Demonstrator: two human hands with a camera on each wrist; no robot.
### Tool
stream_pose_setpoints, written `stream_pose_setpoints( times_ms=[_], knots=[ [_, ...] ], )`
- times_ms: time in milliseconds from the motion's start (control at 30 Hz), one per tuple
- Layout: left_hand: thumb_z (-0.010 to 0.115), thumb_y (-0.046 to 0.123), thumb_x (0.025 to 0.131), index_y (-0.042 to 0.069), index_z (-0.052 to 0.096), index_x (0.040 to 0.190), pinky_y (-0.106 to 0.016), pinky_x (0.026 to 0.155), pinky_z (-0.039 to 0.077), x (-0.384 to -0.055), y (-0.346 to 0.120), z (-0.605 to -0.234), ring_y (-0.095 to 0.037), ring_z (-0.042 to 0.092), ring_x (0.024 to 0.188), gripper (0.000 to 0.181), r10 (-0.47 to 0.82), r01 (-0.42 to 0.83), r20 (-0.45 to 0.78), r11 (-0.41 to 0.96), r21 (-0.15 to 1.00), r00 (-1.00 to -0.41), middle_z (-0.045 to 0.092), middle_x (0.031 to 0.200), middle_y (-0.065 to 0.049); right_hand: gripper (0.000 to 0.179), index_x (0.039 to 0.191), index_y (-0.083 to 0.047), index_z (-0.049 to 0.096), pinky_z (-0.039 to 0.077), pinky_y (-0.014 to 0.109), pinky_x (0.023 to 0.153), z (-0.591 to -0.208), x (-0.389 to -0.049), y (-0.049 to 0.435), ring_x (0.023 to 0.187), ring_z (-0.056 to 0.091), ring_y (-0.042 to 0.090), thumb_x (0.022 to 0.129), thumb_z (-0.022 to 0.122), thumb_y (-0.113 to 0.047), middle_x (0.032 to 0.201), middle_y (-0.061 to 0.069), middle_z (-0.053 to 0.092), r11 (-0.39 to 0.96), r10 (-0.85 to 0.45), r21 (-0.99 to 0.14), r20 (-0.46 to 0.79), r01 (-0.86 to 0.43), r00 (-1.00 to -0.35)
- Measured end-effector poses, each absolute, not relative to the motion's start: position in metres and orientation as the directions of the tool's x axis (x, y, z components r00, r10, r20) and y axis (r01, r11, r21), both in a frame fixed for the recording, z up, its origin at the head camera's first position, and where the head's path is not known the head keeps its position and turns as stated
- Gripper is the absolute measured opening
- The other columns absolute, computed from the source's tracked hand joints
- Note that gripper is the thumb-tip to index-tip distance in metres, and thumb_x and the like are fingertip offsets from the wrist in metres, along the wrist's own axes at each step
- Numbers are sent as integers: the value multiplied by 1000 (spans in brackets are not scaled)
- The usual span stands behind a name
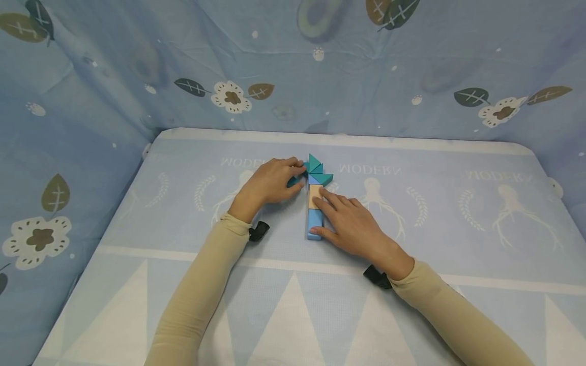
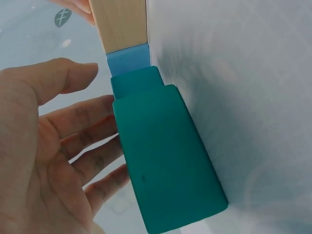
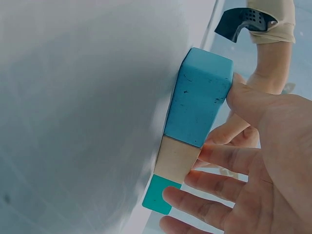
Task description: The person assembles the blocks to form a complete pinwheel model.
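A row of flat toy blocks lies on the table: a blue block [image 1: 315,223], a natural wood block [image 1: 315,196], a small blue triangle [image 1: 313,179] and several teal triangles [image 1: 315,161] at the far end. My left hand [image 1: 273,181] is beside the far end, thumb apart from the fingers, with a teal block [image 2: 165,156] at its fingertips. Partly hidden under that hand is another view of teal [image 1: 293,181]. Along the right side, my right hand [image 1: 354,223] rests with extended fingers at the wood block and its thumb against the blue block.
A pale blue and white patterned mat [image 1: 458,218] covers the table. Behind it and to the left hangs a blue cloth [image 1: 284,61] with leaves and flowers. A black wrist device [image 1: 259,231] sits at the left wrist, another black device [image 1: 378,277] at the right.
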State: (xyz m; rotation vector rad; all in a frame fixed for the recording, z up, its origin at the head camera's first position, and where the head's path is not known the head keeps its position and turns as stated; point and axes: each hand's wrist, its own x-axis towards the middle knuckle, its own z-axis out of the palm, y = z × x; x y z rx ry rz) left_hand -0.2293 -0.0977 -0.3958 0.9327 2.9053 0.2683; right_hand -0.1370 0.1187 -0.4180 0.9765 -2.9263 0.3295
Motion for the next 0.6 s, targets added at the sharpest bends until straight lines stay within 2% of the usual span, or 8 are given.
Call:
stream_pose_setpoints(
  times_ms=[600],
  knots=[
    [58,34,98,10,60,136,-45,106,44,-227,-96,-396,-28,60,118,45,574,566,0,807,168,-819,54,140,-5,71,145,-8,48,44,53,102,-419,-135,118,135,47,32,91,62,-53,155,14,38,774,-593,-185,126,-606,-796]
  ],
)
